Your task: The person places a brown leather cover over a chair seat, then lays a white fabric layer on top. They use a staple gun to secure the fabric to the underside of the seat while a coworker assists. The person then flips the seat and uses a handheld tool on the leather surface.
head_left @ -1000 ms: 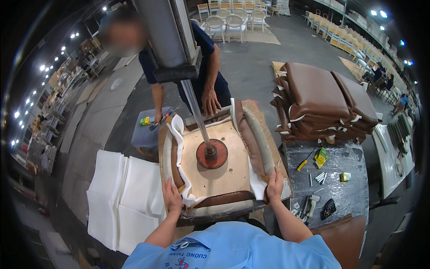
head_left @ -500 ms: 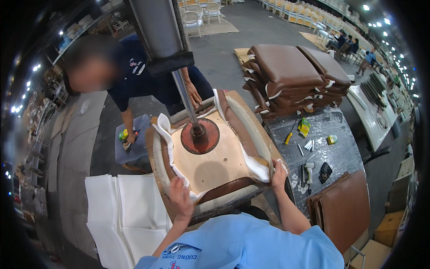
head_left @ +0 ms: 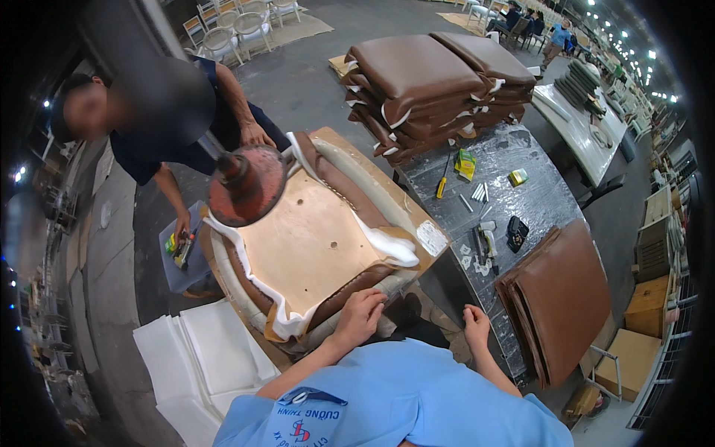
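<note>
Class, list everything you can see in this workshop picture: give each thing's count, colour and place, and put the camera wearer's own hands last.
seat cushion: one, brown cover, tan board upward, centre bench
press disc: one, red, over the cushion's far corner
finished cushions: stack, brown, far end of table
wrapped table: one, grey, right
brown covers: pile, near table end
white foam sheets: several, floor left
co-worker: one, dark shirt, opposite
left hand: on cushion's near edge
right hand: free, by table edge

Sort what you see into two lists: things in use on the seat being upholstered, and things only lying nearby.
In use:
left hand gripping the brown cover
upturned seat cushion
red press disc

Lying about:
right hand, free and touching nothing
yellow-handled screwdriver
stack of finished brown cushions
white foam sheets
</note>
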### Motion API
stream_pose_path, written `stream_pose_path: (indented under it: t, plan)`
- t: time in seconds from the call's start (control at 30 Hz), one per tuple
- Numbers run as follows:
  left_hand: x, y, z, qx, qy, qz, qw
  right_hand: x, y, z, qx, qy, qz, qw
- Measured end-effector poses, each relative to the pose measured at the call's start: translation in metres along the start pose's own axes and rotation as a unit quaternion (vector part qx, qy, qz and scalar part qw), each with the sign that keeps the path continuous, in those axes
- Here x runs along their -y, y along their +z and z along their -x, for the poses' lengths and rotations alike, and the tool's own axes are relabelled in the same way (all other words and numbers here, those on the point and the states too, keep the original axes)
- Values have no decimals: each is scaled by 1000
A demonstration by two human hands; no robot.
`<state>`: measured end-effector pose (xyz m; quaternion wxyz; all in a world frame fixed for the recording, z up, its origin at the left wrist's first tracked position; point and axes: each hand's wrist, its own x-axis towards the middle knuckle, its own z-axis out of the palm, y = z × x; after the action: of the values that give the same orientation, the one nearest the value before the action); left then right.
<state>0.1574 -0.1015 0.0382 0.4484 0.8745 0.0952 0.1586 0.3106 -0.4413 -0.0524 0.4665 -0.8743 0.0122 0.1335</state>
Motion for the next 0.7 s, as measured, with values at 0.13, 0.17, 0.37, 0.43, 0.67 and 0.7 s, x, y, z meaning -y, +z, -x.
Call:
stream_pose_path:
  t: [0.13,0.17,0.37,0.43,0.67,0.7]
  plan:
    - [3,26,-4,-62,-6,-61,996,-43,-30,7,57,75,47,994]
    - [4,31,-1,-80,-18,-75,994,-44,-36,6,78,57,84,992]
    - [-3,57,-11,-136,-46,-128,981,-49,-145,-84,31,57,160,985]
    - [-5,63,-15,-143,-73,-144,977,-56,-187,-123,-44,52,154,986]
    - [-21,70,-30,-105,-142,-226,958,-78,-274,-236,-113,49,258,958]
    - [-23,70,-32,-106,-149,-222,958,-79,-278,-252,-110,51,266,956]
